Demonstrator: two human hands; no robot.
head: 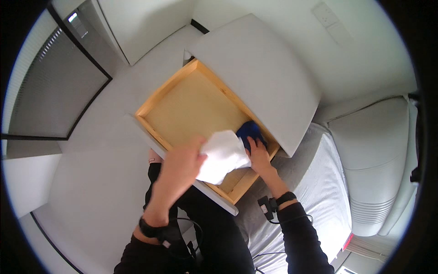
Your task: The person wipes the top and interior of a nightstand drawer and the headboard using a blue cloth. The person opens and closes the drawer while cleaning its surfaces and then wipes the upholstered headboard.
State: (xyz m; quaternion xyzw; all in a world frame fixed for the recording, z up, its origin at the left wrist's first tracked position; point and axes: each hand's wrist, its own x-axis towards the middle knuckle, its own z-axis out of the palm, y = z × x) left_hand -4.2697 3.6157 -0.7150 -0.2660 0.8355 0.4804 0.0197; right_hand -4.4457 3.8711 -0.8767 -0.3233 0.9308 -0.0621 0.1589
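Observation:
A wooden drawer (191, 102) stands pulled out in front of me. A dark blue cloth item (249, 132), bunched up, lies in its right corner against the back wall. My right hand (259, 156) grips over this blue item with its fingers bent and its thumb side against a white cloth (222, 154). The white cloth spreads across the drawer's near right part, and one end hangs towards the front panel. At its left edge is my left hand (183, 162), blurred, its fingers curled at the fabric; the fingertips are partly hidden.
The drawer belongs to a light grey cabinet (260, 75) by the wall. To the right is a bed with a grey-white sheet (318, 185) and a padded headboard (373, 161). A black-framed glass panel (65, 82) stands at left. Cables hang from both wrist-worn devices.

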